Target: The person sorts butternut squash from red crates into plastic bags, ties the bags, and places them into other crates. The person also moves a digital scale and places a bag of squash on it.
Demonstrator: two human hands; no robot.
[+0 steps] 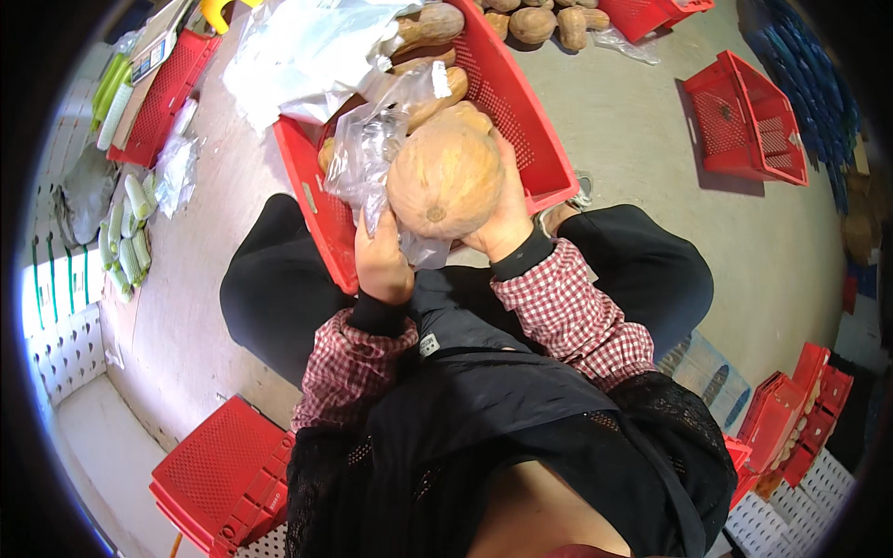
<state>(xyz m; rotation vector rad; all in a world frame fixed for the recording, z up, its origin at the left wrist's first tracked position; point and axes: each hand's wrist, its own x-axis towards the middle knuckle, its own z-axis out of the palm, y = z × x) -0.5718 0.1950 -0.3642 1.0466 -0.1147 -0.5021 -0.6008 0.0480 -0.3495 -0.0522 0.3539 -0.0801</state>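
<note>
My right hand [508, 213] holds a large tan pumpkin [446, 174] from its right side and underneath, its round end towards me. My left hand [382, 258] grips the edge of a clear plastic bag [364, 150] at the pumpkin's left side. Both are above the near end of a red perforated plastic crate [537, 146]. More tan pumpkins [436, 24] lie in the crate. A pile of whitish plastic bags [300, 52] covers the crate's far left part.
Loose pumpkins [534, 26] lie on the floor beyond the crate. An upright red crate [722, 118] stands at the right. Net-wrapped pale green vegetables [129, 244] and a scale [150, 59] are at the left. Closer on the left is another red crate [223, 467].
</note>
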